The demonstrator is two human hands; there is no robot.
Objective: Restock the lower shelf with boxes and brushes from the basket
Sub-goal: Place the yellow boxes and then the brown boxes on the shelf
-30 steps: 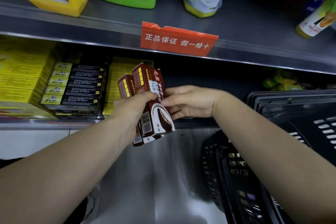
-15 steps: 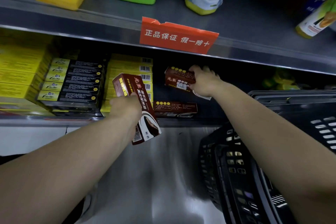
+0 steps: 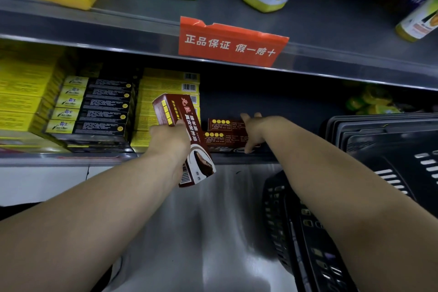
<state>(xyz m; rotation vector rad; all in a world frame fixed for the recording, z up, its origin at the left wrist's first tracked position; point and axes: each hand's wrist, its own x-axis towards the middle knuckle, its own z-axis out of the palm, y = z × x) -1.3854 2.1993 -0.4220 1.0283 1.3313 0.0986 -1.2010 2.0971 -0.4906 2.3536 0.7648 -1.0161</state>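
Your right hand point(image 3: 252, 129) has let go of the brown box it carried half a second ago; that box now lies on top of the other brown box, making a stack of two brown boxes point(image 3: 221, 134) on the lower shelf point(image 3: 71, 157), just right of the yellow boxes point(image 3: 166, 92). The fingers are spread loose against the stack's right end. Your left hand point(image 3: 169, 141) still grips the remaining brown shoe-polish box point(image 3: 187, 135), tilted, in front of the shelf edge. The black basket point(image 3: 296, 220) sits at lower right.
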